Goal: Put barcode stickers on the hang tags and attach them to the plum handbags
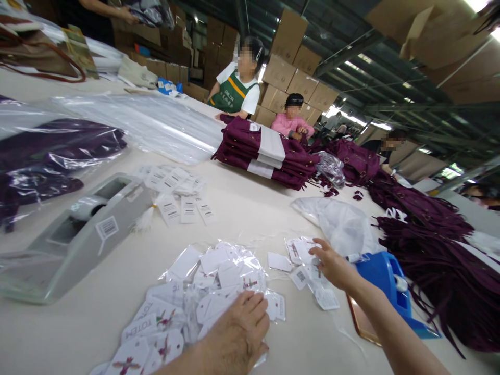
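Note:
My left hand (240, 333) lies palm down with outstretched fingers on a spread pile of white hang tags (146, 323), many with a printed bird-like figure and some lettered TOTEM. Clear plastic bags hold some of these tags. My right hand (334, 264) reaches over a smaller cluster of tags (300, 277), its fingers apart and its fingertips touching or just above the upper ones. Its thumb is hard to make out. Barcode labels (188, 210) lie in a group farther back.
A grey tape dispenser (105, 224) stands at left, a blue tape dispenser (385, 281) at right beside a phone (363, 320). Purple bags (269, 151) are stacked at the back, with more purple pieces (433, 260) along the right. Clear plastic bags (167, 122) lie behind. Several co-workers are beyond.

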`<state>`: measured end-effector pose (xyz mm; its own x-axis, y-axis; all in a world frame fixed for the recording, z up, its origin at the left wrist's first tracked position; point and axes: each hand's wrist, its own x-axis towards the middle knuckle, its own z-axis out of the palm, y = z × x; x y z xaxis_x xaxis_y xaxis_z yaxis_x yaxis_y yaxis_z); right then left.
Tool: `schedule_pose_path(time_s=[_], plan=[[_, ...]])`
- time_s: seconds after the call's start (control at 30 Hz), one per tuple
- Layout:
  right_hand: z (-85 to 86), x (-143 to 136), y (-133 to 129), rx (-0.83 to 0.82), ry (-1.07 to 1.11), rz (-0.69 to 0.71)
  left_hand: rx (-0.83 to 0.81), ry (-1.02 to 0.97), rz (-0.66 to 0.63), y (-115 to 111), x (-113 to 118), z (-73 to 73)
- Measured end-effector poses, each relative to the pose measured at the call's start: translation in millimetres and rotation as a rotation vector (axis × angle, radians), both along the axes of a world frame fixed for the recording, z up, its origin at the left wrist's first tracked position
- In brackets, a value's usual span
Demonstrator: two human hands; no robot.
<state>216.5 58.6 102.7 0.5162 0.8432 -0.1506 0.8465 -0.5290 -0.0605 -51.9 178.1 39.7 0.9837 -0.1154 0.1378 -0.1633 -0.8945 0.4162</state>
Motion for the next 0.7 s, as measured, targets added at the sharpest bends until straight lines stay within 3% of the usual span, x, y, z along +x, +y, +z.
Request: schedule_pose_path(time_s=[0.1, 0.17, 0.3, 0.43, 0.7], plan=[[-3.1, -12, 8, 0.015, -0.288, -0.001, 0.004, -0.008, 0.000, 0, 0, -1.1], [-7.0, -28, 16, 0.025, -0.359, 0.014, 0.004, -0.023, 0.001, -1, -1, -2.4], [-23.8, -59, 35, 0.037, -0.156, 0.111, 0.006, -0.041, 0.013, -2, -1, -4.6], [-39.7, -65, 46, 0.026, -0.096, 0.119, -0.004, -0.065, 0.017, -1, -1, -5.5], [-36.5, -51, 31, 0.051, -0.031, 0.290, 0.008, -0.099, 0.018, -2, -1, -7.3]])
